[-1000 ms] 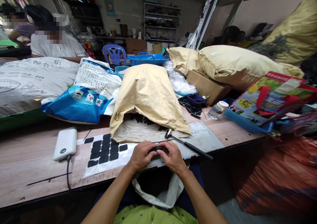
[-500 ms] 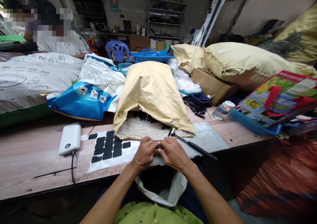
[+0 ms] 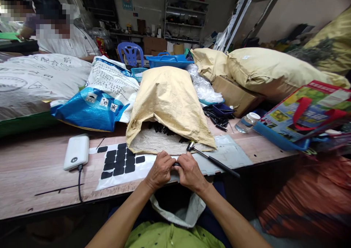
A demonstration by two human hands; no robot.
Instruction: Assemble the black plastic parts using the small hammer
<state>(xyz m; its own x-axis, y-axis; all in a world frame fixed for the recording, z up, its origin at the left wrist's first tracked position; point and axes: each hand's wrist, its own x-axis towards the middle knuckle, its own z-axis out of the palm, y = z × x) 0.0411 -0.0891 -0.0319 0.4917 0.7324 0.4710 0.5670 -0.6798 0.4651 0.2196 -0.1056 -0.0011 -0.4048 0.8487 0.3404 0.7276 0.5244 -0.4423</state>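
Between my left hand (image 3: 161,169) and my right hand (image 3: 189,170) is a small black piece (image 3: 176,164), mostly covered by my fingers, so its kind does not show. Both hands are closed on it at the table's front edge. Just beyond them lies a yellow woven sack (image 3: 168,98), its mouth facing me, with several black pieces (image 3: 162,128) inside. A hammer (image 3: 212,160) with a black handle rests right of my right hand. Left of my left hand is a white sheet with black rounded-square pads (image 3: 119,161). An open pale bag (image 3: 175,217) hangs below my hands.
A white power bank (image 3: 76,151) with a cable lies at the left. A blue and white sack (image 3: 101,98) stands behind it. Toward the right are black parts (image 3: 216,119), a lidded jar (image 3: 247,122) and a blue tray (image 3: 282,138). A person (image 3: 68,39) sits at the far left.
My hands stay together on the black piece with hardly any movement. The view has shifted very slightly. At the far left, the other person's arm has moved over the green item.
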